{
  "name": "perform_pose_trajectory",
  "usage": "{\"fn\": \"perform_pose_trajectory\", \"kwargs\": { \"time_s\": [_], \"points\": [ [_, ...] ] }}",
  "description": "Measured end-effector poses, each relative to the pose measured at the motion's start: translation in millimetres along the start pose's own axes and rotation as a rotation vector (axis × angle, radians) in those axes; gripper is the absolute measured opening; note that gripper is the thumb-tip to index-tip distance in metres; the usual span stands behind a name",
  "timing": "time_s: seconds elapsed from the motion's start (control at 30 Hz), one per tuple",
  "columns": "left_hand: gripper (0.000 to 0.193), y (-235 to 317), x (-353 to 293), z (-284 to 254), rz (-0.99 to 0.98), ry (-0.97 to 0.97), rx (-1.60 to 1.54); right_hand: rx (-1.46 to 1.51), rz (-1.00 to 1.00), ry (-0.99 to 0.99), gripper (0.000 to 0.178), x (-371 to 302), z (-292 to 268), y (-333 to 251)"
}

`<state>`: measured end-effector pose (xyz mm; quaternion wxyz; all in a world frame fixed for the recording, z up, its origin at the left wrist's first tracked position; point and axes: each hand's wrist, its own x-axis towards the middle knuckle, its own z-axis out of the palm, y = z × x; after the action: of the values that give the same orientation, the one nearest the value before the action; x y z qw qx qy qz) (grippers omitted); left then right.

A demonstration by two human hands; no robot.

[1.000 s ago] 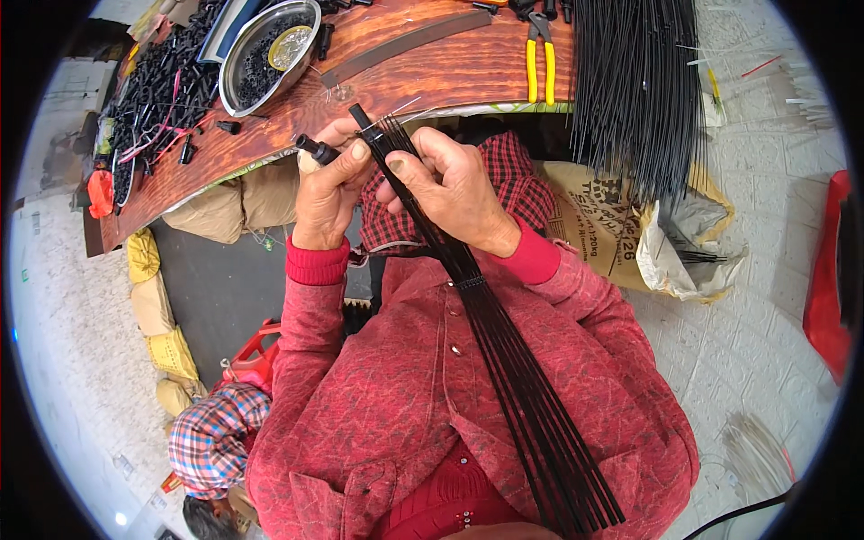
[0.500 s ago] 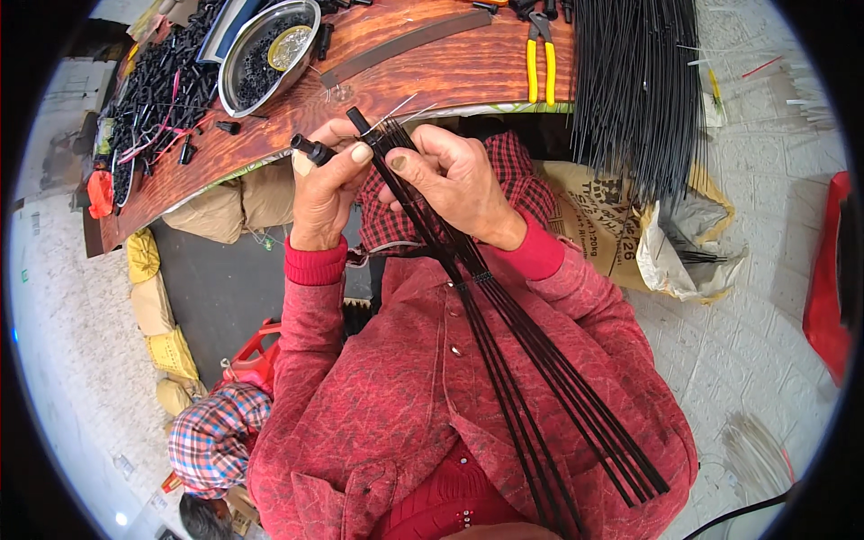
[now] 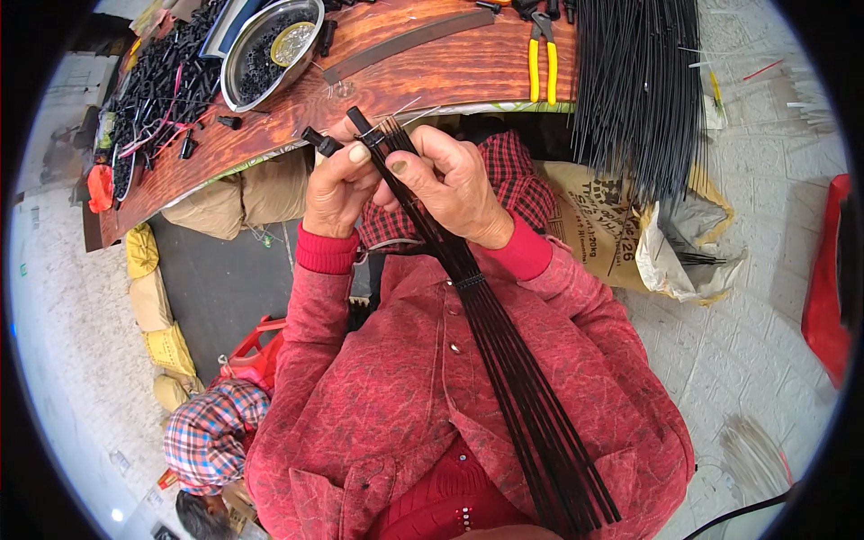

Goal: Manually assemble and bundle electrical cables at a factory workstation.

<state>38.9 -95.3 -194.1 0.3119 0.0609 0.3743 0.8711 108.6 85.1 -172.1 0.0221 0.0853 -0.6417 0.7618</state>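
Note:
A black umbrella frame (image 3: 526, 387), a bundle of long thin ribs, lies slantwise over the front of my red jacket. Its upper end has a short black tube (image 3: 360, 121) with thin wire beside it. My left hand (image 3: 335, 191) is closed round this upper end, thumb pressed near the tube. Out from behind that thumb sticks a black plastic fitting (image 3: 320, 140), also in the left hand. My right hand (image 3: 457, 184) pinches the ribs just below their top, its thumb along them. The fingers behind the bundle are partly hidden.
Ahead, the wooden table (image 3: 414, 76) carries a metal bowl (image 3: 236, 85) of small black parts, heaped black fittings (image 3: 166, 99), a dark metal strip (image 3: 405, 47), yellow-handled pliers (image 3: 543, 67) and many black rods (image 3: 639, 99). Sacks (image 3: 589, 216) stand below. Another person (image 3: 211, 441) is at lower left.
The ribs' lower parts, split into two groups before, have come together into one bundle. Their right-hand ends have swung left. My left hand has shifted slightly right.

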Motion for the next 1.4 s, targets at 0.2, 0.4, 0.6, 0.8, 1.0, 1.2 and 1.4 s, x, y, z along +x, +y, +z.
{"fn": "perform_pose_trajectory", "kwargs": {
  "time_s": [0.2, 0.4, 0.6, 0.8, 1.0, 1.2, 1.4],
  "points": [
    [0.039, 7.5, 0.4, 21.6, 0.037, 0.075, 0.232, 0.206, 0.132, -0.177, 0.032, 17.5, -13.2, -10.6],
    [0.038, 11.0, 0.8, 13.4, 0.085, 0.074, 0.358, -0.046, 0.043, -0.067, 0.030, 16.0, -10.3, -13.4],
    [0.020, 5.3, 2.7, 34.8, 0.142, 0.169, 0.251, -0.187, -0.128, 0.032, 0.028, 13.0, -6.0, -10.6],
    [0.021, 6.7, 4.2, 21.2, 0.131, 0.135, 0.282, -0.219, -0.090, 0.010, 0.032, 13.6, -7.8, -3.9],
    [0.023, 9.2, 1.2, 19.9, 0.138, 0.109, 0.247, -0.298, -0.102, -0.009, 0.035, 15.1, -9.4, 0.5],
    [0.023, 9.4, 3.0, 13.1, 0.119, 0.072, 0.223, -0.335, -0.131, 0.024, 0.032, 14.6, -8.1, 2.4],
    [0.021, 6.5, 4.0, 10.4, 0.148, 0.048, 0.191, -0.096, 0.001, -0.098, 0.039, 11.6, -8.5, -3.9]
  ]
}}
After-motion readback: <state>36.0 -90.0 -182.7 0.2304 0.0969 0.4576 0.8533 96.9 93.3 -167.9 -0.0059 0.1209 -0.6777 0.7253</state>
